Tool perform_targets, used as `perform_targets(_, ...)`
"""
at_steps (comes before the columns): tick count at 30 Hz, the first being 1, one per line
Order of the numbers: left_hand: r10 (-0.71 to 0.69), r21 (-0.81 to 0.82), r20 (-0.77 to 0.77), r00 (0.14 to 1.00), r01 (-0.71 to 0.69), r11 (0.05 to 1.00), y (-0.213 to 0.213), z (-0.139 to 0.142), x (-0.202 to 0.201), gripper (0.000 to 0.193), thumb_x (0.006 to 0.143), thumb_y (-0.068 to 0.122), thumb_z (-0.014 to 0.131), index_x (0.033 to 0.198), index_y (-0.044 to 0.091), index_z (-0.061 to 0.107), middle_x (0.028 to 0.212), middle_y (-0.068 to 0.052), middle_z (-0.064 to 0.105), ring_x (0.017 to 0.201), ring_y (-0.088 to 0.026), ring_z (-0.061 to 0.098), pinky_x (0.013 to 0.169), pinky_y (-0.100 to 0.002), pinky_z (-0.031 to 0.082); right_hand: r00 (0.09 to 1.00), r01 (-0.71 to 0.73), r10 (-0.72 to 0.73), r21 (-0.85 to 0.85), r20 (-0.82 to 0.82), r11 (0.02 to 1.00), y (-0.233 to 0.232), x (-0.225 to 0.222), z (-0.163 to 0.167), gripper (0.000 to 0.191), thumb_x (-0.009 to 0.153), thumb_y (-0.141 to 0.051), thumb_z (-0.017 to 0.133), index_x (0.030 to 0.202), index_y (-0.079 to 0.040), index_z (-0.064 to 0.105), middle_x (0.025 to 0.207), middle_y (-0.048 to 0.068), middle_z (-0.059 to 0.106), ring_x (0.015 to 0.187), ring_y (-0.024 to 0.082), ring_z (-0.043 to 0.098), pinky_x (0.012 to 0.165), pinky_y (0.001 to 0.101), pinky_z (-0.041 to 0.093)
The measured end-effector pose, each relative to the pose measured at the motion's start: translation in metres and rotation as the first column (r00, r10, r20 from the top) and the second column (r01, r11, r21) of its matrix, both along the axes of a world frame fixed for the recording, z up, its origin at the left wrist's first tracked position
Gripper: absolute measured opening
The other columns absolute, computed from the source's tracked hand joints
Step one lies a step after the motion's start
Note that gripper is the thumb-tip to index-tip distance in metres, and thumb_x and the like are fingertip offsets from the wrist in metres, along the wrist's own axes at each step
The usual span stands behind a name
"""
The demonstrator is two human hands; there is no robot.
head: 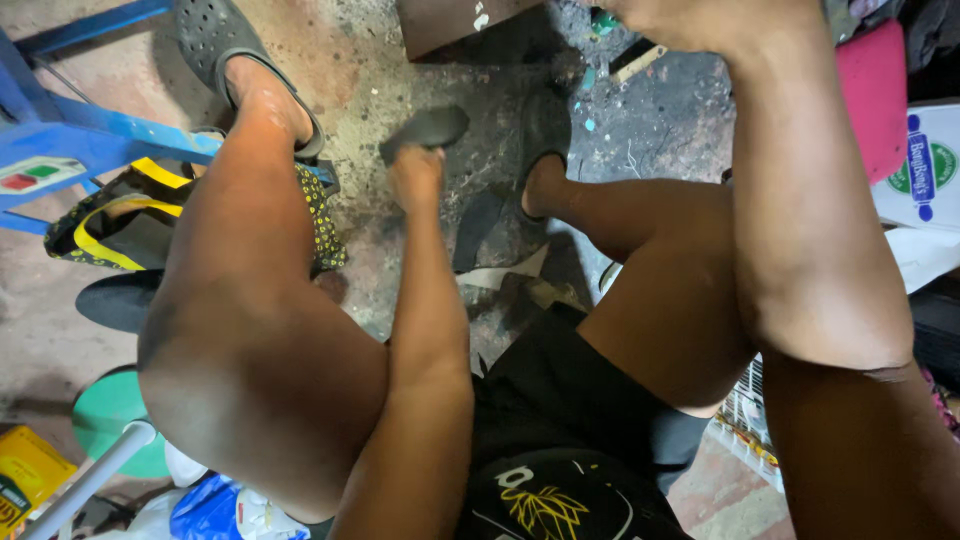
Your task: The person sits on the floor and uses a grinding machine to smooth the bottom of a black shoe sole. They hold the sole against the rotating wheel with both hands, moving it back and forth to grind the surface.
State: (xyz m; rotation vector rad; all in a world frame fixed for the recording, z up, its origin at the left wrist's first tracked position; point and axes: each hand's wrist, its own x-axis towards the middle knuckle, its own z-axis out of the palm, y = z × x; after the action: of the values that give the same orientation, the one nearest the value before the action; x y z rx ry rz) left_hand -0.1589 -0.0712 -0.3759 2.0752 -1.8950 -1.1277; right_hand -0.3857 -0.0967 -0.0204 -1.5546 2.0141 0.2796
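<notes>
Down on the concrete floor (400, 90), stained and littered with scraps, the person sits with both bare legs spread wide, and a blue metal frame (90, 140) stands off to one side with a yellow-and-black patterned bag (110, 235) beneath it. Between the knees lies a flat dark sheet of sole material (478, 228), just beyond a few pale offcuts. Now the left hand (415, 175) reaches forward over the floor, fingers closed around the near end of a dark shoe sole (428, 128), which juts up and away from the fist. It's a slim, oval, charcoal-grey slab with a matte face, held clear of the ground. By its look it should be light and somewhat flexible, rubbery enough not to slip, and hardly fragile; taking it at the narrow end as here, or pinching across the middle, looks the sure hold. The right hand (690, 20) is up at the top edge, cut off by the frame, so I cannot tell whether it's closed or apart.
</notes>
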Motion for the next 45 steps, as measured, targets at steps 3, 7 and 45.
perform_targets(3, -0.109, 0.182, 0.178, 0.978, 0.076, 0.98, 0.056, -0.014, -0.011, 0.043, 0.089, 0.044, 0.067, 0.109, 0.006, 0.073, 0.11, -0.022, 0.073, 0.103, -0.04, 0.071, 0.09, -0.051, 0.057, 0.999, -0.003, 0.003, 0.016, -0.034, 1.0, 0.005, 0.008, 0.005, 0.048, 0.105, -0.047, 0.058, 0.095, -0.002, 0.069, 0.068, 0.009, 0.066, 0.057, 0.02, 0.065, 0.052, 0.0365, 0.052)
perform_targets(7, -0.126, 0.35, 0.242, 0.962, 0.035, 0.936, 0.105, -0.022, -0.02, 0.061, 0.083, 0.041, 0.078, 0.13, 0.009, 0.055, 0.128, -0.019, 0.062, 0.118, -0.038, 0.063, 0.097, -0.049, 0.054, 0.995, -0.007, 0.008, 0.016, -0.104, 1.0, 0.013, 0.011, 0.01, 0.054, 0.104, -0.052, 0.057, 0.091, -0.002, 0.07, 0.064, 0.011, 0.065, 0.053, 0.022, 0.062, 0.051, 0.0383, 0.05)
perform_targets(45, 0.5, 0.609, -0.788, -0.36, -0.337, 0.718, -0.015, 0.162, -0.072, 0.024, 0.097, 0.037, 0.074, 0.094, 0.02, 0.057, 0.086, 0.006, 0.058, 0.081, -0.009, 0.057, 0.071, -0.024, 0.046, 0.855, 0.104, -0.023, -0.127, 0.518, 0.986, 0.015, 0.037, -0.049, 0.037, 0.1, -0.039, 0.066, 0.103, -0.002, 0.07, 0.078, 0.006, 0.071, 0.061, 0.014, 0.067, 0.055, 0.0306, 0.056)
